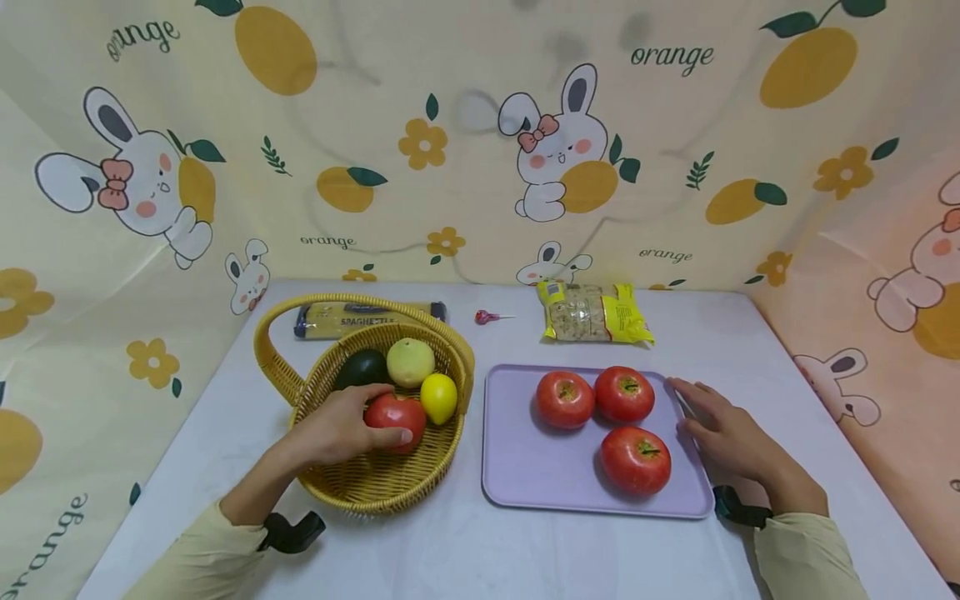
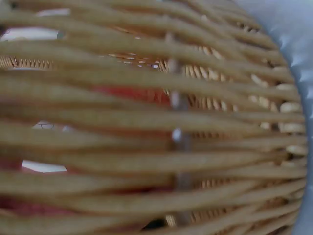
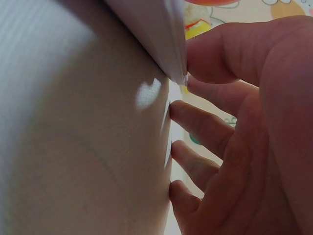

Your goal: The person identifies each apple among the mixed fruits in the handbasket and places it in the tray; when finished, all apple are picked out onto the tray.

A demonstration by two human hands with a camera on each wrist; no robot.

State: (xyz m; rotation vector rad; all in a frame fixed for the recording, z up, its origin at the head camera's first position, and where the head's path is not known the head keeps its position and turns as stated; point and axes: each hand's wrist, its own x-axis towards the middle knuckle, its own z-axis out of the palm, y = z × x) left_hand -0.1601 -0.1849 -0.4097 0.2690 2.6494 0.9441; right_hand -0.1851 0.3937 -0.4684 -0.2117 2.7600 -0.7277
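Observation:
In the head view my left hand (image 1: 337,427) reaches into a yellow wicker basket (image 1: 382,498) and grips a red apple (image 1: 397,417), thumb on the near side. Beside that apple lie a yellow lemon (image 1: 438,398), a pale green round fruit (image 1: 410,362) and a dark green avocado (image 1: 362,368). Basket weave (image 2: 146,117) blocks most of the left wrist view, with red showing through the gaps. My right hand (image 1: 731,435) is at the right edge of a lilac tray (image 1: 540,483). Its fingers (image 3: 200,122) are spread, with thumb and fingertips at the rim.
Three red apples (image 1: 636,461) sit on the tray's right half. Behind the basket lies a spaghetti pack (image 1: 330,320). A wrapped lollipop (image 1: 487,317) and a yellow bag (image 1: 588,313) lie at the back, before the printed cloth. The basket's handle (image 1: 273,354) arches toward the back.

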